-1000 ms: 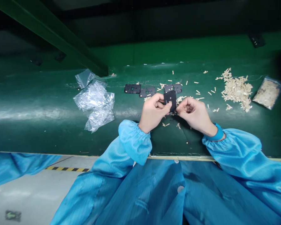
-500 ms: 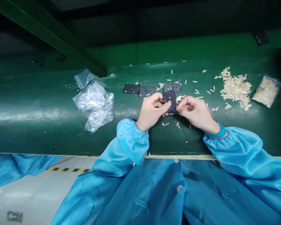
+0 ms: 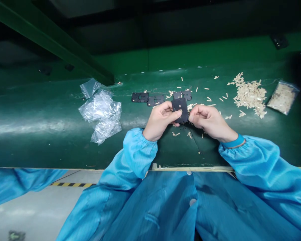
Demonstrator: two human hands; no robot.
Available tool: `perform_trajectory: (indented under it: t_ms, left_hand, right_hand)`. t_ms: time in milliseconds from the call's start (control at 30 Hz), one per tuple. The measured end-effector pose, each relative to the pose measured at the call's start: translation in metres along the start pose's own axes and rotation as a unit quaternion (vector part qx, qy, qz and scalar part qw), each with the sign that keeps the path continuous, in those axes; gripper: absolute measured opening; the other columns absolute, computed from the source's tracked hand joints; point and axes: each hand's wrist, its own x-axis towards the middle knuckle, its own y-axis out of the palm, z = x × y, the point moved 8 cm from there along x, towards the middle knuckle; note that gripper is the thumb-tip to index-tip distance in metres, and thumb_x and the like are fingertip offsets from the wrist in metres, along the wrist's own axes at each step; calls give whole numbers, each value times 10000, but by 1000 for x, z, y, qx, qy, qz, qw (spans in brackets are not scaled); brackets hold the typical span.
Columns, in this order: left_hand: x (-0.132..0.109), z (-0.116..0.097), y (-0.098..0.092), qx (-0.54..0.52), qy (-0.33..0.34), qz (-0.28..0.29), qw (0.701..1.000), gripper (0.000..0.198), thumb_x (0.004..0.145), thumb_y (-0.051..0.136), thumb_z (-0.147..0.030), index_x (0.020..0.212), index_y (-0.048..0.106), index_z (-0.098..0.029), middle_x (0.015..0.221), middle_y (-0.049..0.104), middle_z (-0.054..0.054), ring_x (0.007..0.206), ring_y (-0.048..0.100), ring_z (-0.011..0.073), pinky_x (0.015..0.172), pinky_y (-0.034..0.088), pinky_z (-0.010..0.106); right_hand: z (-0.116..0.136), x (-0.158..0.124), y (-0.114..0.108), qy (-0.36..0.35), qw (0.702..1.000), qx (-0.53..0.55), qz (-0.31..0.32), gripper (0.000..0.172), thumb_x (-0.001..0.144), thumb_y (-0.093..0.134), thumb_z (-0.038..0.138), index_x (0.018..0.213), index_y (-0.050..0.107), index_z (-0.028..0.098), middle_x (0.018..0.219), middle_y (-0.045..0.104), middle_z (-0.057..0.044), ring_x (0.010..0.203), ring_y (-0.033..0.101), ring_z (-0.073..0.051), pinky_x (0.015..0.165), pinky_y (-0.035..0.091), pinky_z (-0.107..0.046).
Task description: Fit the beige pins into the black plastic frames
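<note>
The left hand (image 3: 157,121) clamped the black plate (image 3: 182,107) between thumb and fingers, the thumb lying on its upper face. The plate was above the bench (image 3: 130,152), ahead of the torso; its long axis ran away from the body, far end canted slightly left. Its pale surface detail was too small to read. The right hand (image 3: 208,122) held thumb and index fingertips together at the plate's right edge; anything pinched there could not be determined. Three other plates (image 3: 139,97) lay crosswise beyond. A floor sign (image 3: 16,235) bore a left-pointing arrow.
</note>
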Motion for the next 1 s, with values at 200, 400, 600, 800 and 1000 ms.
perform_trajectory:
  t_ms: [200, 400, 600, 800, 1000]
  left_hand:
    - [0, 4, 0, -35, -26, 9, 999, 309, 730, 842, -350, 902, 648, -183, 848, 689, -6, 652, 627, 75, 500, 537, 151]
    - [2, 1, -6, -21, 1, -26, 999, 291, 738, 839, -335, 873, 638, -174, 813, 678, -12, 649, 619, 74, 505, 547, 156]
    - [-1, 4, 3, -41, 4, -16, 999, 301, 738, 844, -347, 888, 647, -177, 823, 672, -13, 656, 619, 75, 510, 548, 160]
    - [-6, 14, 17, -115, -54, 27, 992, 356, 716, 865, -362, 935, 642, -190, 831, 659, -21, 649, 621, 60, 519, 524, 133]
    - [-5, 18, 20, -146, -75, 35, 986, 393, 703, 882, -369, 935, 621, -188, 813, 662, -25, 647, 639, 59, 558, 552, 139]
  right_hand:
    - [-3, 0, 1, 5, 1000, 19, 18, 232, 875, 744, 355, 798, 610, 182, 617, 486, 55, 530, 392, -75, 488, 278, -232]
    - [1, 0, -6, -17, 999, 17, -36, 239, 917, 701, 411, 868, 618, 193, 647, 518, 47, 510, 394, -75, 468, 274, -232]
    - [-3, -2, 14, -20, 992, 124, 18, 290, 900, 730, 442, 851, 562, 211, 598, 444, 78, 493, 377, -72, 481, 264, -230]
    - [-13, -6, 31, 63, 956, 266, 104, 395, 841, 786, 464, 843, 454, 250, 568, 440, 107, 448, 379, -78, 471, 300, -220]
    - [-6, -4, 27, 44, 962, 252, 91, 335, 869, 755, 465, 872, 517, 229, 643, 543, 69, 486, 456, -82, 478, 346, -225]
